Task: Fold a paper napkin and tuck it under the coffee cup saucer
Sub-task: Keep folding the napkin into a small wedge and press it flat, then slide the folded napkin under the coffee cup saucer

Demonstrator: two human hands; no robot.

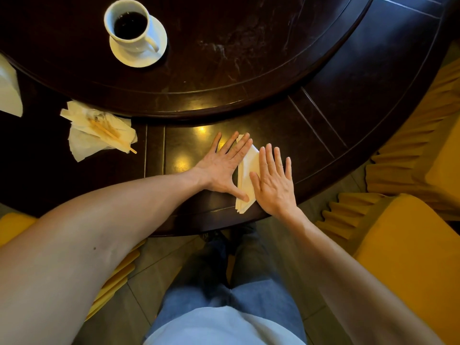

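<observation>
Napkin (pixel 246 170), one, white and folded, lies at the near edge of the dark table (pixel 323 100). I see my left hand (pixel 221 168) and right hand (pixel 275 185) flat on it, fingers spread, pressing. One cup (pixel 129 26) of coffee stands on one saucer (pixel 154 49), well apart. One crumpled napkin (pixel 97 130) holds two wooden sticks (pixel 112 136).

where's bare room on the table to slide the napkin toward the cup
Bare dark wood lies between the napkin and the saucer, and right of the cup. It is crowded left, by the crumpled napkins with sticks.
</observation>
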